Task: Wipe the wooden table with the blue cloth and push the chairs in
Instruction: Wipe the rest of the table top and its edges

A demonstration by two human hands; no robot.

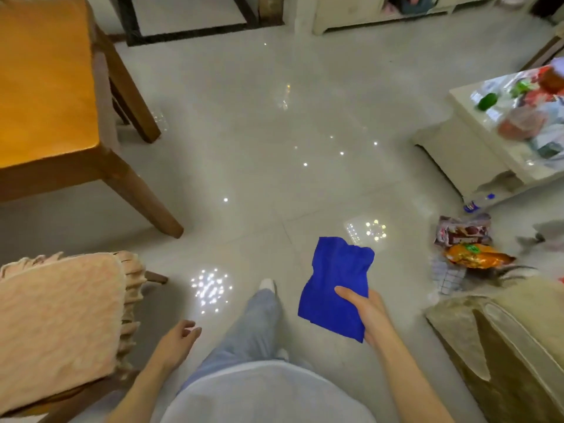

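Note:
The blue cloth [335, 285] hangs folded over my right hand [370, 315], thumb on top and fingers under it, held over the floor at lower centre-right. My left hand [178, 340] hangs at lower left with loosely curled fingers and holds nothing. The wooden table [42, 87] with its orange top fills the upper left; one leg reaches the floor near the middle left. A chair with a pink fluffy cushion [58, 325] stands at the lower left, just left of my left hand.
Glossy tiled floor [274, 148] spreads across the middle. A cream low table [476, 138] with bags and packets stands at right, with snack packets [470, 245] and a bottle on the floor beside it. A beige sofa arm [503, 346] fills the lower right.

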